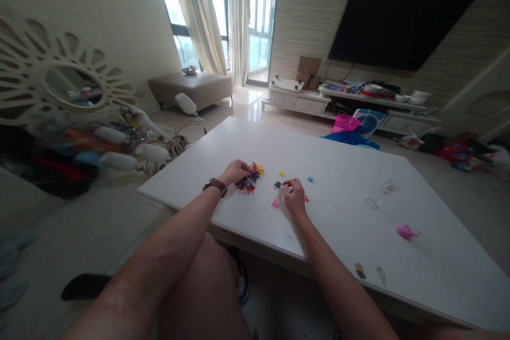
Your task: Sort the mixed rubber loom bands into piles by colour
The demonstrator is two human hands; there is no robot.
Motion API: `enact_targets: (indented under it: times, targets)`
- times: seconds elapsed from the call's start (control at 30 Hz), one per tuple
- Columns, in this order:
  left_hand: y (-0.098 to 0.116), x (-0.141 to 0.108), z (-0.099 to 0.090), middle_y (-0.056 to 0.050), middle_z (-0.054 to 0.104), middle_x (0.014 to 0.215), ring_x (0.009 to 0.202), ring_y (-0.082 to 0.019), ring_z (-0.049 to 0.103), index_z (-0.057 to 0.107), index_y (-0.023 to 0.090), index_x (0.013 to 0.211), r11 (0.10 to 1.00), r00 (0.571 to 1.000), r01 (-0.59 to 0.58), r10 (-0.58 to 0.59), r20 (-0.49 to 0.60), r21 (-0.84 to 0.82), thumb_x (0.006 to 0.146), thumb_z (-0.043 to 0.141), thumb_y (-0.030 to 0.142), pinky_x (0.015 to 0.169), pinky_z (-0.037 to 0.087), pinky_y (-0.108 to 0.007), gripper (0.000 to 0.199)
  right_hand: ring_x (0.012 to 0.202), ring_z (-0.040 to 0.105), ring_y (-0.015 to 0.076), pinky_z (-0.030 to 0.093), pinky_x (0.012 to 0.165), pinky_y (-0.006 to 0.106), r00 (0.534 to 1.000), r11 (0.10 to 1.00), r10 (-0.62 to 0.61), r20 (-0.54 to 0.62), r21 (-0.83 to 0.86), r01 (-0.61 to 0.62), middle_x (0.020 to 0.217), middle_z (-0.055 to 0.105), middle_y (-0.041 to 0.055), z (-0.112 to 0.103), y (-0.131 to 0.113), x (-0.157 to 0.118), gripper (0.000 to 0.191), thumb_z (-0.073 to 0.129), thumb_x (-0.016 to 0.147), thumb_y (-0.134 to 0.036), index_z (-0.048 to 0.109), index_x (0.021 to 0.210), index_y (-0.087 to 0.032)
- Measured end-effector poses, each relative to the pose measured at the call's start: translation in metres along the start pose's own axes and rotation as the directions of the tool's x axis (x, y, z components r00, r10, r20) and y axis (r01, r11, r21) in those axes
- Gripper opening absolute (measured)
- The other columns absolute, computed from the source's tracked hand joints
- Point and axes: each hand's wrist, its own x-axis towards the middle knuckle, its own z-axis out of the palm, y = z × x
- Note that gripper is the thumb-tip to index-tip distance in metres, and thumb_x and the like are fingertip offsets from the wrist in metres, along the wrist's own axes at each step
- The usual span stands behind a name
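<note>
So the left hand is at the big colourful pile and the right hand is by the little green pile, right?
Nearly: the head view shows that the little pile by the right hand is black, not green. The left hand is at the big colourful pile.

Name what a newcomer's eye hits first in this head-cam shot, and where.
Probably the heap of small multicoloured pieces at the left hand, vivid against the white table. Next, likely the big dark TV on the wall at upper right, then the mirror in its pale petal-like frame at far left.
</note>
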Motion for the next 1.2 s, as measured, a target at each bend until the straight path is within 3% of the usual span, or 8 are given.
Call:
enact_targets:
  times: [0.57, 0.7, 0.9, 1.03, 1.2]
  targets:
    - [0.003, 0.004, 0.008, -0.001, 0.069, 0.066, 0.063, -0.013, 0.059, 0.075, 0.014, 0.078, 0.986, 0.986, -0.159, 0.161, 0.039, -0.04, 0.069, 0.069, 0.02, 0.059, 0.043, -0.022, 0.013, 0.08, 0.057, 0.0202, 0.047, 0.07, 0.032, 0.999, 0.998, 0.034, -0.004, 0.056, -0.033, 0.085, 0.058, 0.0041, 0.0, -0.003, -0.003, 0.01, 0.054, 0.077, -0.019, 0.064, 0.079, -0.02]
    - [0.006, 0.003, 0.009, -0.004, 0.073, 0.071, 0.066, -0.014, 0.064, 0.075, 0.013, 0.079, 0.973, 0.977, -0.166, 0.184, 0.109, -0.159, 0.071, 0.072, 0.023, 0.064, 0.048, -0.024, 0.014, 0.083, 0.059, 0.0208, 0.047, 0.071, 0.032, 0.999, 0.994, -0.03, 0.014, 0.103, 0.028, 0.084, 0.063, 0.0036, -0.003, -0.01, -0.005, 0.006, 0.057, 0.081, -0.021, 0.063, 0.081, -0.021]
    - [0.014, 0.004, 0.026, -0.009, 0.075, 0.077, 0.071, -0.016, 0.069, 0.073, 0.011, 0.08, 0.901, 0.939, -0.147, 0.256, 0.228, -0.408, 0.071, 0.076, 0.027, 0.069, 0.055, -0.027, 0.019, 0.091, 0.062, 0.0214, 0.049, 0.084, 0.036, 0.968, 0.961, -0.237, 0.08, 0.162, 0.222, 0.092, 0.07, 0.0045, -0.003, -0.025, -0.015, 0.007, 0.064, 0.089, -0.027, 0.068, 0.093, -0.023]
    - [0.021, 0.006, 0.039, -0.01, 0.076, 0.08, 0.075, -0.017, 0.071, 0.073, 0.01, 0.086, 0.858, 0.908, -0.158, 0.321, 0.269, -0.489, 0.07, 0.078, 0.031, 0.072, 0.056, -0.028, 0.026, 0.092, 0.062, 0.0223, 0.048, 0.084, 0.037, 0.968, 0.966, -0.245, 0.058, 0.098, 0.239, 0.092, 0.071, 0.0055, 0.002, -0.027, -0.013, 0.012, 0.069, 0.088, -0.031, 0.07, 0.097, -0.022]
    - [0.035, 0.005, 0.045, -0.008, 0.075, 0.074, 0.069, -0.016, 0.069, 0.075, 0.01, 0.085, 0.876, 0.902, -0.196, 0.338, 0.27, -0.441, 0.07, 0.08, 0.03, 0.068, 0.055, -0.027, 0.025, 0.084, 0.061, 0.0211, 0.046, 0.078, 0.034, 0.975, 0.975, -0.22, 0.007, 0.041, 0.22, 0.083, 0.071, 0.0038, 0.003, -0.027, -0.009, 0.01, 0.064, 0.092, -0.028, 0.071, 0.087, -0.022]
